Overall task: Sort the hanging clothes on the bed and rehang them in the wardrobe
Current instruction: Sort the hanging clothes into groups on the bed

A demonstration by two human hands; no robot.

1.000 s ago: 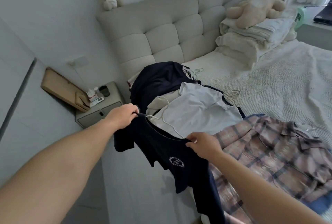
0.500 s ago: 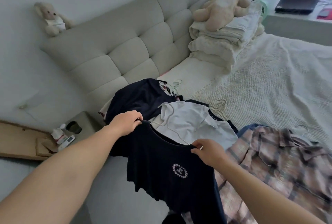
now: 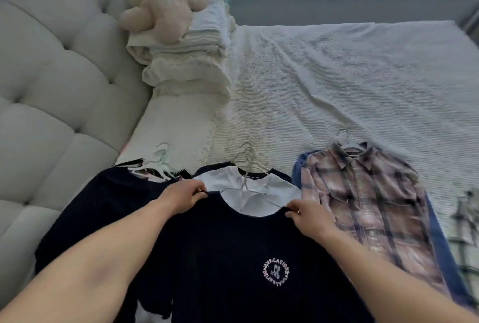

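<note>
Your left hand (image 3: 181,199) pinched the left shoulder of the dark navy T-shirt with a round white chest print (image 3: 233,258). Between your hands lay a white T-shirt on a wire hanger (image 3: 259,188). Your right hand (image 3: 308,219) pinched the navy shirt's right shoulder. Right of it lay a pink plaid button shirt (image 3: 368,206) on the cream ribbed bedspread (image 3: 337,84).

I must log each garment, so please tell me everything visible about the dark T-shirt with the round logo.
The navy T-shirt looks like soft knit, with a round neck and a circular pale logo on its chest. It is spread flat, front up, over the white top. The left hand and right hand pinch its shoulders beside the collar.
</note>
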